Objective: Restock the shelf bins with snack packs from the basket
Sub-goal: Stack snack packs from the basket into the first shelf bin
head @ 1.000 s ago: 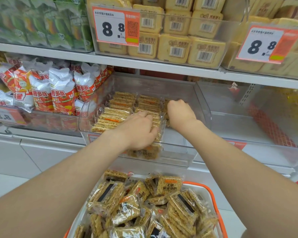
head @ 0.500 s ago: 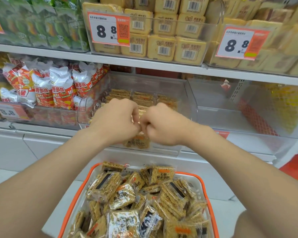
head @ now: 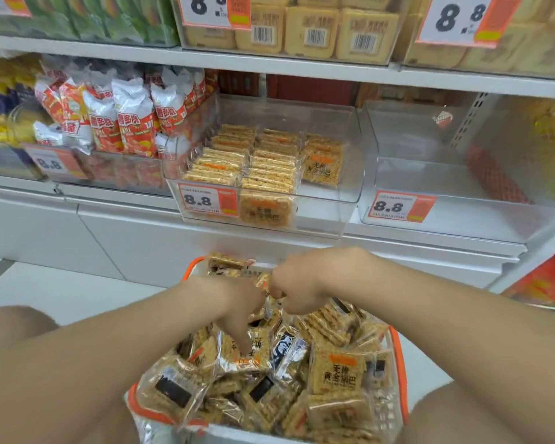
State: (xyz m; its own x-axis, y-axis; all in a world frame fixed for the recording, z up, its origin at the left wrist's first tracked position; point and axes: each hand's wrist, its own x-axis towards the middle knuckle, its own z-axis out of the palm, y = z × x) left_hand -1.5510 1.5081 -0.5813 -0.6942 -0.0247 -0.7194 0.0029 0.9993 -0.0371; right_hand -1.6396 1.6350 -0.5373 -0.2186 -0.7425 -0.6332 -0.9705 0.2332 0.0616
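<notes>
Hands (head: 242, 304) dropped from bin (head: 330, 216) into basket (head: 399, 373).

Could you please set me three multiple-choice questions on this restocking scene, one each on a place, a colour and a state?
1. Where are the left hand and the right hand?
A. Inside the middle shelf bin
B. Over the basket, among its snack packs
C. On the top shelf

2. What colour is the basket's rim?
A. Blue
B. Orange
C. Green

3. How full is the basket?
A. Heaped with packs
B. One pack left
C. Only bottles

Answers:
1 B: both hands reach down among the packs.
2 B: the rim shows orange on both sides.
3 A: packs lie piled across it.
</notes>
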